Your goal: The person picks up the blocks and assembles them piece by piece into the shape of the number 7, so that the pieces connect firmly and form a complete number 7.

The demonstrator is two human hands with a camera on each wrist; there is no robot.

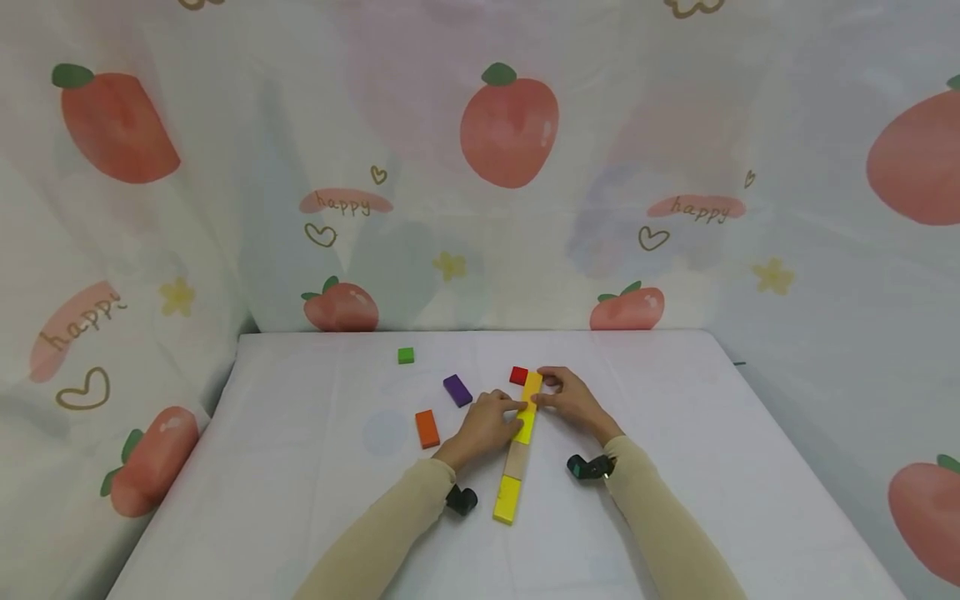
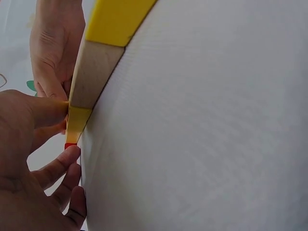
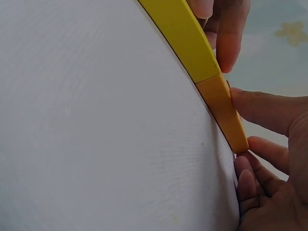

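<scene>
A straight row of rectangular blocks runs away from me: a yellow block (image 1: 507,500) nearest, then a plain wooden block (image 1: 516,460), another yellow block (image 1: 526,426) and a yellow-orange block (image 1: 532,385) farthest. My left hand (image 1: 486,425) is at the row's left side, index finger reaching to the yellow-orange block, thumb against the yellow block behind it. My right hand (image 1: 576,402) holds the yellow-orange block, thumb on its right side and index finger at its far end. A red block (image 1: 518,376) sits left of that far end.
Left of the row lie an orange block (image 1: 427,429), a purple block (image 1: 457,390) and, farther back, a small green block (image 1: 406,356). The white-covered table (image 1: 300,467) meets a patterned cloth backdrop (image 1: 420,250) behind and at both sides.
</scene>
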